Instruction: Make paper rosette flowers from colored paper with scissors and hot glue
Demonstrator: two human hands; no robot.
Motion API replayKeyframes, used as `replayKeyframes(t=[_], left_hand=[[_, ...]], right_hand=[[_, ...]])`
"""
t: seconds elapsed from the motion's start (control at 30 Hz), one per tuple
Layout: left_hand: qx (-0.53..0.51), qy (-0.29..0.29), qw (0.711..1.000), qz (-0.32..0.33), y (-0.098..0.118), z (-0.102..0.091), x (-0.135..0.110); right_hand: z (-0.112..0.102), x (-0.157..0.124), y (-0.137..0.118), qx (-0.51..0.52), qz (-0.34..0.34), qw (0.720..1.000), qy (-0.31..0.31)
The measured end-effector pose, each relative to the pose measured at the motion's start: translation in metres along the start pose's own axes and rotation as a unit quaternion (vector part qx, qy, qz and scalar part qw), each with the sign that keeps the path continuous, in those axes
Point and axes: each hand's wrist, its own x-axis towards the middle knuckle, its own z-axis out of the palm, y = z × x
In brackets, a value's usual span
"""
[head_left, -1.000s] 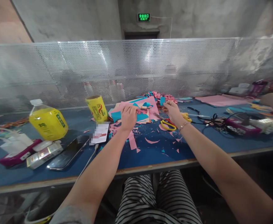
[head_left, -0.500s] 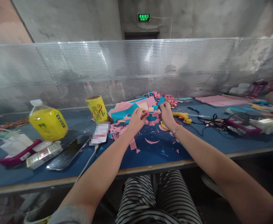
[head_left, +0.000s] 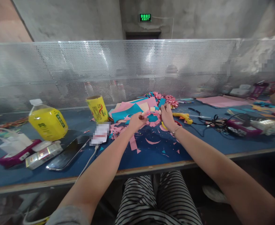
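Observation:
Between my hands is a pink fringed paper ring (head_left: 154, 123), with cream and blue pieces along its far edge and blue showing through its middle. My left hand (head_left: 136, 122) is closed on the ring's left side, fingertips pinched. At its right side my right hand (head_left: 167, 118) pinches the far right edge, and a blue paper piece (head_left: 161, 102) shows just beyond those fingers. Behind the ring lie stacked pink, cream and blue paper sheets (head_left: 124, 114). A yellow glue gun (head_left: 183, 117) rests to the right of my right hand.
Pink paper scraps (head_left: 118, 131) litter the tabletop. To the left stand a yellow cardboard tube (head_left: 98, 109) and a jug of yellow liquid (head_left: 48, 122), with a phone (head_left: 68, 153) nearer me. A pile of paper flowers (head_left: 171, 100) sits behind; cables (head_left: 216, 120) lie to the right.
The pink ring shows more fully between my hands. My left hand has shifted slightly left and down, and my right fingers have lowered from the blue piece to the ring's edge.

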Motion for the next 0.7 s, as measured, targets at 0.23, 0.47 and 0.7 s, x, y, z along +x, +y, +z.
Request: replayKeyframes(t=[0.23,0.47,0.7], left_hand=[[0.196,0.132,0.958,0.162,0.002,-0.019,-0.002],[0.298,0.158,0.899,0.28,-0.001,-0.031,-0.004],[0.315,0.115,0.894,0.296,0.004,-0.031,-0.007]], right_hand=[[-0.02,0.014,-0.01,-0.042,-0.097,0.994,-0.004],[-0.031,0.006,-0.032,-0.154,-0.309,0.937,-0.062],[-0.019,-0.009,-0.039,-0.199,-0.364,0.896,-0.161]])
